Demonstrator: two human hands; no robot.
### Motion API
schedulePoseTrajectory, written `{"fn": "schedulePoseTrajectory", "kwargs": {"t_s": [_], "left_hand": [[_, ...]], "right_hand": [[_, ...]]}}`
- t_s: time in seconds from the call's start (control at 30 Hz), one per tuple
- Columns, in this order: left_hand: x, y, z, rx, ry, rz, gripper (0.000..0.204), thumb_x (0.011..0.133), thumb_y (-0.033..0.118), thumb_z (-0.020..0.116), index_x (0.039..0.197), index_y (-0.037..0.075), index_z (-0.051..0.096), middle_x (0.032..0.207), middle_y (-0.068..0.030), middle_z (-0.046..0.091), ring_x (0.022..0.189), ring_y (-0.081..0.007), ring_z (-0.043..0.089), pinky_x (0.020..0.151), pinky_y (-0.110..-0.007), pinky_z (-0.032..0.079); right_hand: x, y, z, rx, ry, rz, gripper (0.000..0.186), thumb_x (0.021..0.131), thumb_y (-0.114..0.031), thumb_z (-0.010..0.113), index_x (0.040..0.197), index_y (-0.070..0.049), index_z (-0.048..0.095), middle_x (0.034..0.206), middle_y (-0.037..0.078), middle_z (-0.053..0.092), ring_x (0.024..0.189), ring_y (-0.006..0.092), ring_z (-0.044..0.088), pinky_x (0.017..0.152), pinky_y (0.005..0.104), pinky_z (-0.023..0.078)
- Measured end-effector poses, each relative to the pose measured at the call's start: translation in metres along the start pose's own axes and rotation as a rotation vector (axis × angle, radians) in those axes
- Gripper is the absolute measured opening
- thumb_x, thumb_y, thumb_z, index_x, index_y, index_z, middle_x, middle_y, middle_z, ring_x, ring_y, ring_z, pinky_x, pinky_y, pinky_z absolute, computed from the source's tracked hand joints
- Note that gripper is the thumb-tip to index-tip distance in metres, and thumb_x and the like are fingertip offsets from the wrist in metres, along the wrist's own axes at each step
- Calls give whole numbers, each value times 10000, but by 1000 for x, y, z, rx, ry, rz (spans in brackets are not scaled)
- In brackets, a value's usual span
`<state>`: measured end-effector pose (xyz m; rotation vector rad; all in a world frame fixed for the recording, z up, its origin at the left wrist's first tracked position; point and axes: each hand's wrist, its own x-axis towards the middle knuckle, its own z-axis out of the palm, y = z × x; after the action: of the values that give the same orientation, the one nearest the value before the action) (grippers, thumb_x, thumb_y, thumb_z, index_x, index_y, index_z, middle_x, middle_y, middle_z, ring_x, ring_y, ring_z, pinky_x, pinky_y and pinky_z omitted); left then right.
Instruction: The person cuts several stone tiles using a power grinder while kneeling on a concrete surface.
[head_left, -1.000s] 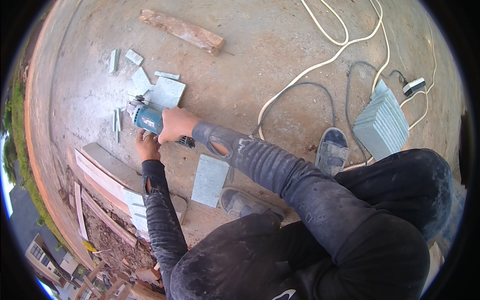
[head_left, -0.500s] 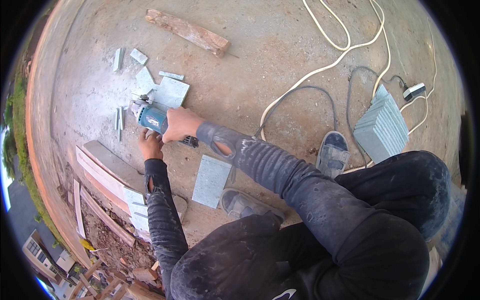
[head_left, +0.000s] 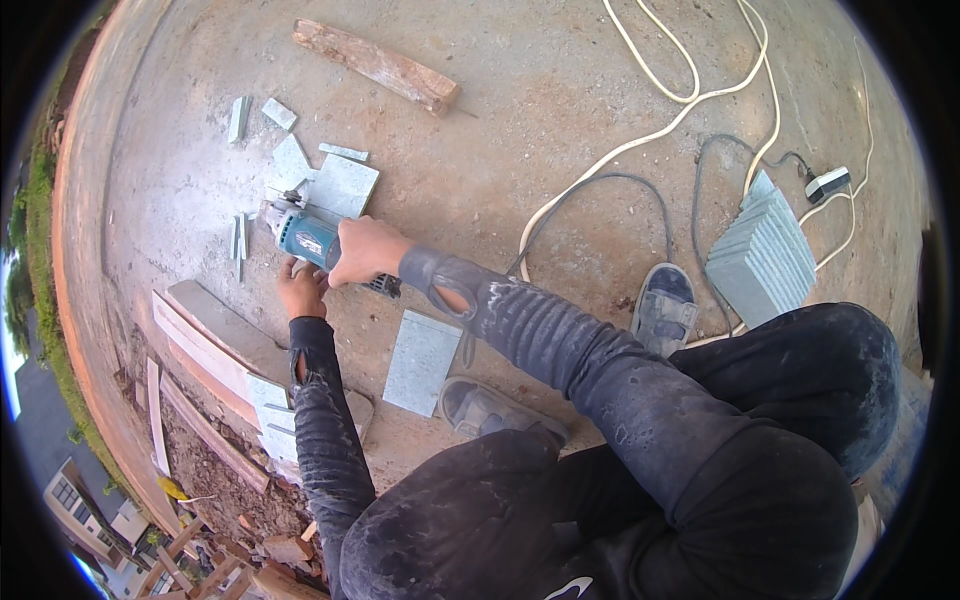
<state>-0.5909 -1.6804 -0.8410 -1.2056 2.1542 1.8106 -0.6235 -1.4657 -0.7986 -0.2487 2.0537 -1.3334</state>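
Observation:
My right hand (head_left: pixel 368 250) is wrapped round the body of a teal angle grinder (head_left: pixel 308 238). The grinder's head points to the far left, over pale green-grey stone tiles. Close under its body my left hand (head_left: pixel 303 288) has its fingers bent in; what they grip is hidden by the tool. One squarish tile (head_left: pixel 343 187) lies just beyond the grinder, and a smaller cut tile piece (head_left: pixel 291 157) touches its far side. Narrow offcut strips (head_left: pixel 239 238) lie left of the grinder head. A whole rectangular tile (head_left: pixel 422 362) rests flat by my left shoe.
A wooden beam (head_left: pixel 378 66) lies at the far side. On the right stand a stack of tiles (head_left: pixel 765 262) and a white socket block (head_left: pixel 827 185). A cream cable (head_left: pixel 610 155) and a dark cord (head_left: pixel 650 182) cross the concrete. Boards (head_left: pixel 205 350) edge the dirt at left.
The grinder and my right hand have shifted slightly to the right. My left hand stays almost where it was, and the tiles look unmoved.

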Motion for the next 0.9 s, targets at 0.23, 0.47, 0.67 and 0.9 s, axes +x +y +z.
{"fn": "schedulePoseTrajectory", "kwargs": {"t_s": [0.23,0.47,0.67,0.9], "left_hand": [[0,-1,-1,-7,-5,8,468,858,-57,550,1306,23,441,919,-152,665,662,-210,647,539,-305,544],[-2,1,1,-17,-15,2,462,868,-56,537,1310,25,432,921,-144,663,686,-223,657,547,-313,555],[-2,1,1,-27,-22,8,444,871,-58,532,1299,15,437,926,-146,664,694,-229,663,547,-319,565],[0,-1,1,-23,-26,15,437,877,-50,517,1302,5,437,935,-153,665,705,-231,668,557,-319,571]], "right_hand": [[-2,3,-1,2,-17,-5,647,572,-347,791,984,126,633,965,307,671,918,392,688,788,409,559],[-3,6,2,5,-4,-4,646,567,-343,785,984,125,628,958,306,671,905,395,687,779,413,558],[-7,10,1,-8,-4,-27,671,578,-350,772,1019,128,607,968,311,665,921,404,679,791,416,555],[-13,14,2,-11,-3,-20,674,574,-350,762,1013,134,597,985,317,660,937,414,670,804,415,553]]}}
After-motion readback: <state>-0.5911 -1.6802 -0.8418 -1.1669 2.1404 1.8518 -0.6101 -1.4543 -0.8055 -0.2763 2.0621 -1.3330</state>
